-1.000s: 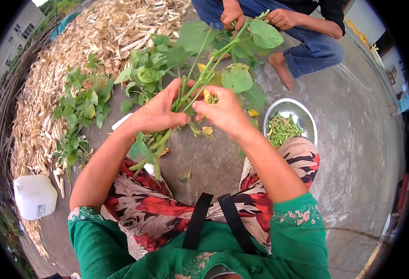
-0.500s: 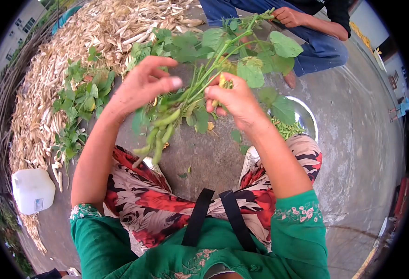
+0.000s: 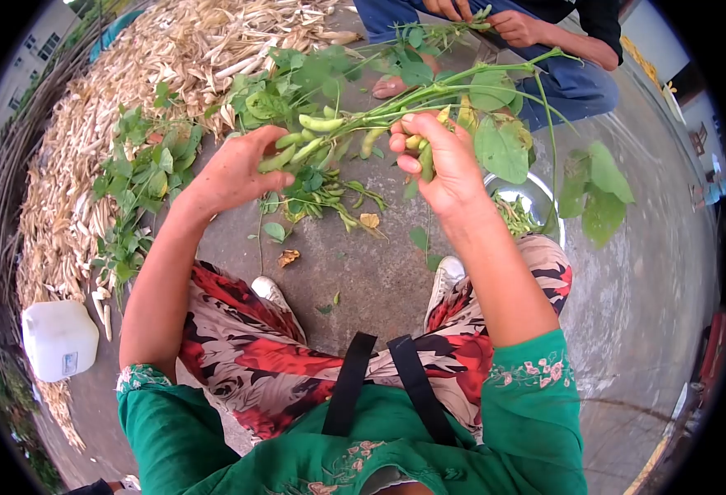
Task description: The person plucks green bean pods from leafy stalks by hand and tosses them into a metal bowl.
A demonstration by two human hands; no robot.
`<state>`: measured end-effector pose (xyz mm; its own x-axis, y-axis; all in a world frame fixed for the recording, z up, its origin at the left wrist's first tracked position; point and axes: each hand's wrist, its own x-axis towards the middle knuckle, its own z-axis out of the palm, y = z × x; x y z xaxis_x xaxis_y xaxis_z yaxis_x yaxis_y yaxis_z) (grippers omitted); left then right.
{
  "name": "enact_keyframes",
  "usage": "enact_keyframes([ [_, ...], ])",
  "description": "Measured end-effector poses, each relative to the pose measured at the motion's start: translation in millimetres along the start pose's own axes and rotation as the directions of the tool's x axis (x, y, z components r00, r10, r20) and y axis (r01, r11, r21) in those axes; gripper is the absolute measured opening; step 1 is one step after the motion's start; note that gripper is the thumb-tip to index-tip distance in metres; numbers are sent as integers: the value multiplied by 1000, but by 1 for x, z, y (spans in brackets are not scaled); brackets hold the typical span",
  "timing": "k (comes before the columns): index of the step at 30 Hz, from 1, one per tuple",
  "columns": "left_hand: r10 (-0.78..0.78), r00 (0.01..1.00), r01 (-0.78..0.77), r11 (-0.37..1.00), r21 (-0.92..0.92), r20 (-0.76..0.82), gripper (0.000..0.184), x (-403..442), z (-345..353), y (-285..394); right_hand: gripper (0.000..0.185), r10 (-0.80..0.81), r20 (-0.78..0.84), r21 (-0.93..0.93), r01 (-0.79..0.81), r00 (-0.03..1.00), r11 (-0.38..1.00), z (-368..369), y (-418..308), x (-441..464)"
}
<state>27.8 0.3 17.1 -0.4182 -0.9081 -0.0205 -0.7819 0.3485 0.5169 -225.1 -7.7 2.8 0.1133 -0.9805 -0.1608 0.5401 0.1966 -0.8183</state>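
A leafy bean plant lies across in front of me, its stems pointing to the upper right. My right hand is closed round several green pods and is at the stems. My left hand has its thumb and fingers around a cluster of pods at the plant's left end. Big leaves hang beyond my right hand. On the ground below the stems lie more pods and leaves.
A metal basin with green pods stands beyond my right knee. Another person crouches at the top, hands on a plant. Dry husks, green plants and a white jug are at the left.
The plant has swung round, its pod end rising and its leafy end moving right. My left hand let go of the stems and is now at the pods. The other person's hands have come together.
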Motion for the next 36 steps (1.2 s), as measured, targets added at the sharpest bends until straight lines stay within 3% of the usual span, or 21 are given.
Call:
enact_keyframes([
  [2, -19, 1000, 19, 1000, 18, -18, 47, 4, 1, 0, 8, 34, 30, 99, -37, 999, 994, -2, 1, 0],
  [4, -114, 992, 101, 979, -179, -63, 39, 6, 0, -6, 9, 44, 46, 122, -49, 998, 991, -6, -4, 2],
  [5, -115, 983, 70, 954, -292, -141, 34, 6, 1, -6, 9, 52, 61, 147, -60, 997, 987, -8, -7, 2],
  [6, -110, 984, 66, 955, -289, -139, 34, 5, -1, -7, 9, 47, 59, 149, -55, 997, 987, -8, -8, 2],
  [12, -168, 955, -5, 813, -582, -243, 32, 1, -14, -8, 10, 44, 31, 29, -45, 999, 999, -11, -11, -2],
  [14, -147, 966, -2, 819, -574, -213, 27, -2, -18, -7, 10, 85, 81, -158, -72, 993, 985, -12, -10, -2],
  [17, -207, 961, 96, 872, -481, -184, 28, -5, -21, -11, 11, 91, 56, -229, -76, 994, 971, -5, -3, -6],
  [19, -160, 966, 135, 982, -133, -201, 38, -5, -19, -11, 12, 83, 24, -273, -73, 996, 959, -8, 5, -5],
  [20, -54, 961, 21, 993, -120, -273, 47, -5, -13, -10, 13, 75, 44, -230, -63, 996, 971, -12, 9, -3],
  [21, -83, 957, 70, 996, -58, -276, 47, -9, -13, -2, 13, 84, 45, -228, -71, 995, 971, -13, 10, -3],
  [22, -88, 946, 72, 996, -60, -312, 47, -9, -9, -8, 14, 129, 12, -238, -122, 992, 964, -12, 11, -2],
  [24, 10, 930, 55, 985, 166, -368, 46, -11, -9, -4, 15, 144, -20, -247, -144, 989, 958, -14, 20, 1],
  [27, -10, 960, 151, 861, 485, -280, 39, -7, -7, -5, 19, 186, -11, -279, -182, 982, 943, -9, 19, -1],
  [31, 49, 942, 81, 926, 368, -332, 37, -6, 8, -16, 18, 199, 1, -294, -190, 980, 937, -9, 14, -2],
  [34, 32, 957, 92, 908, 409, -287, 44, -3, 3, -32, 15, 243, 118, -284, -202, 963, 937, -11, 14, -2],
  [36, 40, 956, 79, 918, 388, -290, 51, 0, -5, -57, 13, 271, 281, -352, -164, 920, 921, -8, 10, -10],
])
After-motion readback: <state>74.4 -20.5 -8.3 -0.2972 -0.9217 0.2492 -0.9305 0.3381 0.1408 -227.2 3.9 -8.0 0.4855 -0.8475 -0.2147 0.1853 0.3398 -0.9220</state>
